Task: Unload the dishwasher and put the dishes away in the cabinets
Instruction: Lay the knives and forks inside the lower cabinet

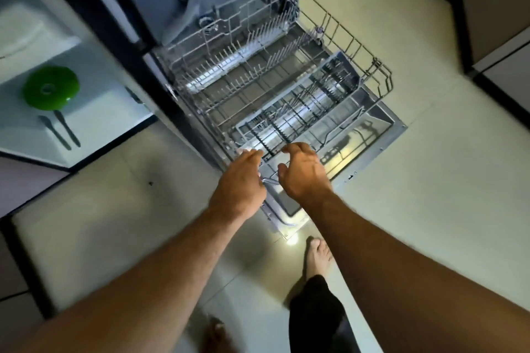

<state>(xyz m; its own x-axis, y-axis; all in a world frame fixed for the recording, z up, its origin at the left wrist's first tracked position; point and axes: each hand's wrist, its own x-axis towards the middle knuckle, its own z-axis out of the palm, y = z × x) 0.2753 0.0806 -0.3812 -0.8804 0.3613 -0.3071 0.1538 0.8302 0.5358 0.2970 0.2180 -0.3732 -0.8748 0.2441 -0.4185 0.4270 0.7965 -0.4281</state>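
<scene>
The dishwasher's lower rack is pulled out over the lowered door and holds no dishes that I can see. A long grey cutlery basket lies along its near side, and it looks empty too. My left hand reaches to the rack's near corner, fingers extended and touching the rim. My right hand is beside it, fingers bent loosely over the front rim and thumb spread apart. A wire handle shows between the two hands.
On the pale counter to the left lie a green bowl and two dark utensils. Cabinet fronts stand at the far right. My bare foot is on the tiled floor just before the door's edge.
</scene>
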